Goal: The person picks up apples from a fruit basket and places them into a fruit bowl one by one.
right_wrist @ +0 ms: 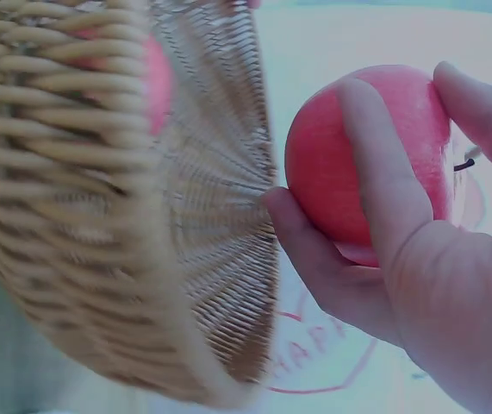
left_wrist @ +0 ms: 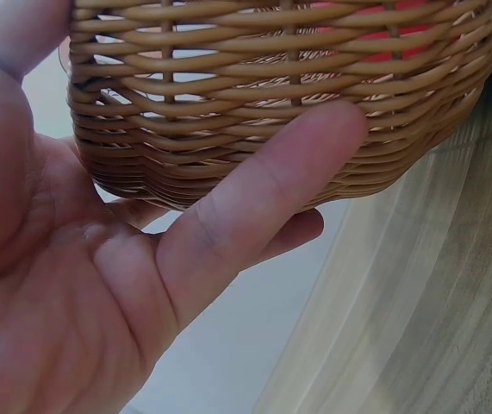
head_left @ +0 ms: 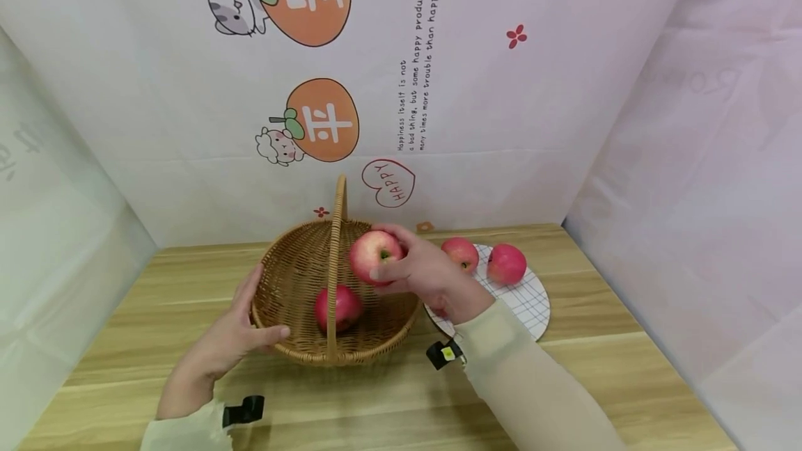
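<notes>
Wood-grain tabletop (head_left: 351, 409) meets printed cloth (head_left: 501, 124) just behind the wicker basket (head_left: 285, 298); left hand (head_left: 227, 336), fingers extended, touches its side; right hand (head_left: 432, 271) grips a red apple (head_left: 365, 252) right of the handle (head_left: 335, 249).

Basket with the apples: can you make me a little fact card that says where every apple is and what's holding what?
basket: brown, woven, handle upright
held apple: over the basket, in the right grip
left grip: touches the basket's side
inside apple: red, in the basket
round mat: checked, two apples on it
apples seen: four
</notes>
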Motion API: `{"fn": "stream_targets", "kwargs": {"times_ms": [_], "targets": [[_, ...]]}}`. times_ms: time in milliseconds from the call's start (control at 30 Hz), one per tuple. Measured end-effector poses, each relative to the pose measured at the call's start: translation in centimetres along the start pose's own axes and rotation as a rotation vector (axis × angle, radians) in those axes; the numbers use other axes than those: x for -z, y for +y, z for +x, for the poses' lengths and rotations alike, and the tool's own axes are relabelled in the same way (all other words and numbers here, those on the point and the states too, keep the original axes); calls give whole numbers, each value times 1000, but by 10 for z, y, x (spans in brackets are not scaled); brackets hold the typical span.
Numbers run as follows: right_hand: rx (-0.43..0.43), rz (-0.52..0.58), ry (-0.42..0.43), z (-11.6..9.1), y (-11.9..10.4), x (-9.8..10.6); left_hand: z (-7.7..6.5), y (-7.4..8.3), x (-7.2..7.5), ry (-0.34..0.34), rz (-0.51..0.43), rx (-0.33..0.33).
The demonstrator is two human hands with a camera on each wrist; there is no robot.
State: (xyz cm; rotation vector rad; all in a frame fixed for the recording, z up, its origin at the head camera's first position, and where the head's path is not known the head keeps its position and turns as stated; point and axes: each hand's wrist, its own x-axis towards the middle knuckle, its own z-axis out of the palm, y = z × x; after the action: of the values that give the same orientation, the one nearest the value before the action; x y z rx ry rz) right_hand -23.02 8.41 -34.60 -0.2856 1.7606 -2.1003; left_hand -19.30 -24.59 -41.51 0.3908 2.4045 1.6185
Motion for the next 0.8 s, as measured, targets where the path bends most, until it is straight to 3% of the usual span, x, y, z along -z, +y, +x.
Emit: {"fn": "stream_targets", "kwargs": {"times_ms": [167, 367, 800], "targets": [[35, -24, 50, -14, -16, 16, 0, 0, 0, 0, 9, 17], [46, -66, 123, -33, -29, 51, 0, -1, 0, 5, 1, 14], [109, -121, 265, -84, -27, 142, 0, 0, -1, 1, -1, 16]]}}
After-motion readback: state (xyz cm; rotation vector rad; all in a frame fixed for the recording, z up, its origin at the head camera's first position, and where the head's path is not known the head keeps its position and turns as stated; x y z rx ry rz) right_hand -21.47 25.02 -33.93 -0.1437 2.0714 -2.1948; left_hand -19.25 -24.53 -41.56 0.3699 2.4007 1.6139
